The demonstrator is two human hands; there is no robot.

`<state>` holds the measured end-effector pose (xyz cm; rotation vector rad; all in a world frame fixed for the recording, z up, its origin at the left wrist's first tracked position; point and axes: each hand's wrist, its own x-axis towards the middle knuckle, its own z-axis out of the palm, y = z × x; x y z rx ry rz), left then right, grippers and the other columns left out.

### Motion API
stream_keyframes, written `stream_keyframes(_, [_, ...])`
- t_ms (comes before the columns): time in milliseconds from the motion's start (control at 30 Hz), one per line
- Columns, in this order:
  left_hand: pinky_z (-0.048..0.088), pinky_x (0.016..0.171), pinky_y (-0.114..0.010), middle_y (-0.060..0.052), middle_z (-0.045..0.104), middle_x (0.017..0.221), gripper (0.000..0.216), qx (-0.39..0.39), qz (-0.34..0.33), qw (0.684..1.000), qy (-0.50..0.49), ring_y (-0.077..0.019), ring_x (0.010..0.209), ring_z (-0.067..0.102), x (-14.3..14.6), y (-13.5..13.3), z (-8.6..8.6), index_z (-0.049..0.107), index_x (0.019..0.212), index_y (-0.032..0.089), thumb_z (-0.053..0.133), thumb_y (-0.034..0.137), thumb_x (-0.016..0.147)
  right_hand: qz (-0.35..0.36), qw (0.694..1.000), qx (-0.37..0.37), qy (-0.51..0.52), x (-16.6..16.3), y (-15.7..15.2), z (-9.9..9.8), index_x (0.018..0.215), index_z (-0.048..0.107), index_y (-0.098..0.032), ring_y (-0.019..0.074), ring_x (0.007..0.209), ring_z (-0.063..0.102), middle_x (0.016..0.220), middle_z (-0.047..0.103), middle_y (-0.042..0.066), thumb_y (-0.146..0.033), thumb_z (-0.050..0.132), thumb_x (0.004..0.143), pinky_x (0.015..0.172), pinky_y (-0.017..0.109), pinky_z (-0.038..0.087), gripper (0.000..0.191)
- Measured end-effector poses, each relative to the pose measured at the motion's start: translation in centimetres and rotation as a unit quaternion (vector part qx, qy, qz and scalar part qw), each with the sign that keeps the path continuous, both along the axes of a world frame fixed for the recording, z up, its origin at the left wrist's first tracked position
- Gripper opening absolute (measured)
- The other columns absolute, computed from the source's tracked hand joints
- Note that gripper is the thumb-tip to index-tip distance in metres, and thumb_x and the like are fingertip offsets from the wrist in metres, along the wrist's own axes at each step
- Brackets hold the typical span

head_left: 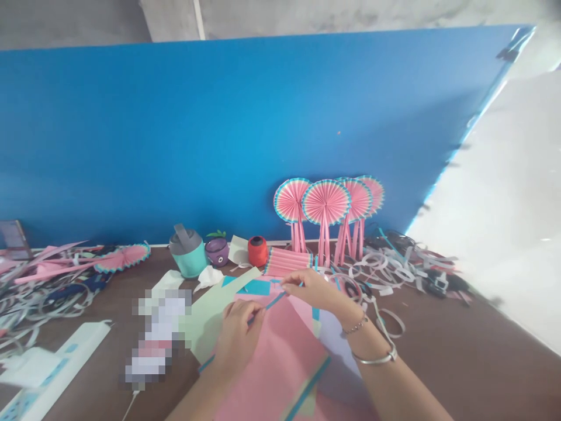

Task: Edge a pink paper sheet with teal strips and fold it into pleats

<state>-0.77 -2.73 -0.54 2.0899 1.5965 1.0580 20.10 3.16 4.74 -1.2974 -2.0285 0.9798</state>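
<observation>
A narrow blue paper strip [275, 300] runs between my two hands, above a pink paper sheet [284, 351]. My left hand [241, 330] pinches it over the sheet's left part, and its lower end shows beside my left wrist. Farther back, my right hand [313, 289] has its fingertips closed on the other end. Another blue strip [309, 389] lies along the pink sheet's lower right edge, next to a pale yellow-green band. Pale green paper [208, 313] sticks out to the left, and lilac paper [339, 354] to the right.
Pleated pink paper [287, 262] lies behind my hands, near a red thread spool [258, 251]. Several round pink fans [326, 202] lean on the blue partition [219, 128]. A teal cup [188, 254], purple pot [217, 251], power strip [65, 368] and tangled white strips [394, 266] surround the work.
</observation>
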Motion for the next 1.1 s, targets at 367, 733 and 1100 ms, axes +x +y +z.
stream_keyframes(367, [0.04, 0.088, -0.042, 0.0, 0.069, 0.077, 0.024, 0.047, 0.004, 0.999, 0.006, -0.0208, 0.079, 0.064, -0.4, 0.2, -0.5, 0.061, 0.075, 0.024, 0.046, 0.029, 0.092, -0.089, 0.991, -0.041, 0.093, -0.7, 0.8, -1.7, 0.058, 0.063, -0.018, 0.0147, 0.062, 0.055, 0.06, 0.062, 0.001, -0.031, 0.06, 0.068, 0.06, 0.026, 0.042, 0.017])
stream_keyframes(733, [0.044, 0.08, -0.037, -0.001, 0.069, 0.081, 0.018, 0.004, -0.017, 0.999, 0.038, -0.0221, 0.083, 0.063, -0.4, 0.4, -0.6, 0.069, 0.084, 0.026, 0.053, 0.033, 0.089, -0.226, 0.954, -0.032, 0.193, 3.6, 2.5, -2.1, 0.089, 0.071, -0.014, 0.0137, 0.057, 0.055, 0.058, 0.062, 0.001, -0.035, 0.061, 0.073, 0.056, 0.025, 0.043, 0.028])
stream_keyframes(1100, [0.044, 0.077, -0.038, -0.001, 0.071, 0.074, 0.022, 0.021, -0.057, 0.994, 0.096, -0.0205, 0.071, 0.062, 0.9, -1.0, -0.4, 0.07, 0.081, 0.025, 0.051, 0.024, 0.091, -0.194, 0.981, -0.01, 0.029, 4.9, 1.7, -0.5, 0.083, 0.073, -0.015, 0.0171, 0.072, 0.064, 0.077, 0.072, 0.005, -0.027, 0.056, 0.074, 0.065, 0.027, 0.05, 0.022])
